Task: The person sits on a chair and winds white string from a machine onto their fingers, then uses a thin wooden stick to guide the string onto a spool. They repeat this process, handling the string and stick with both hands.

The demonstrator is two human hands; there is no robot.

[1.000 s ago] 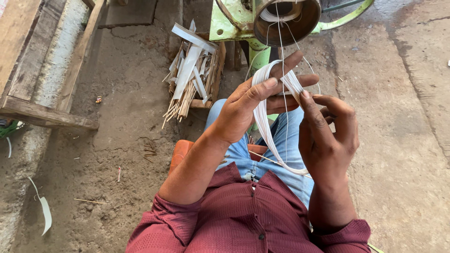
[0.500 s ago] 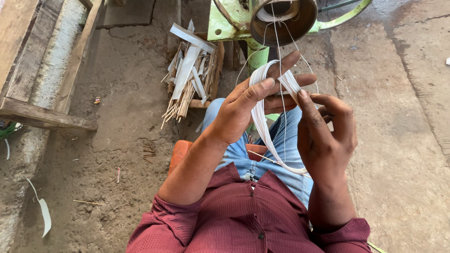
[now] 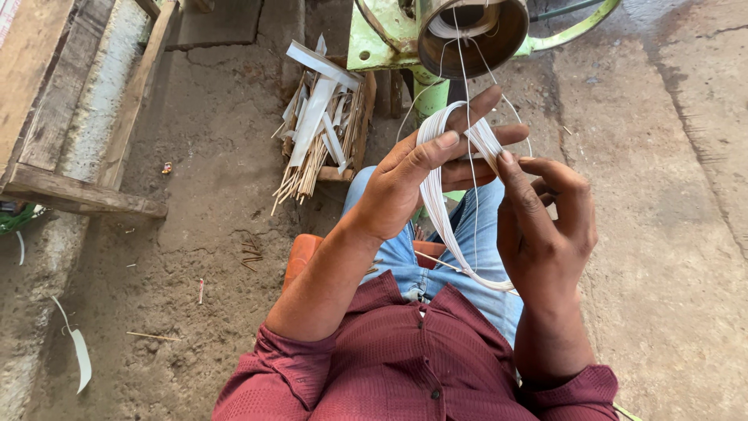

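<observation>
White strands, looped below the metal drum: thin, light, limp, probably tangle-prone. Left hand pinches loop top, thumb on fingers. Right hand curled, fingertips on the strands. Best held bunched at top.

Both forearms rise from rolled dark red sleeves and meet in front of the chest. The left hand is held palm toward the body, its thumb pressed across the top and its fingers stretched out to the right. The right hand sits just beside it, fingers curled, its fingertips touching the left hand's fingers.
</observation>
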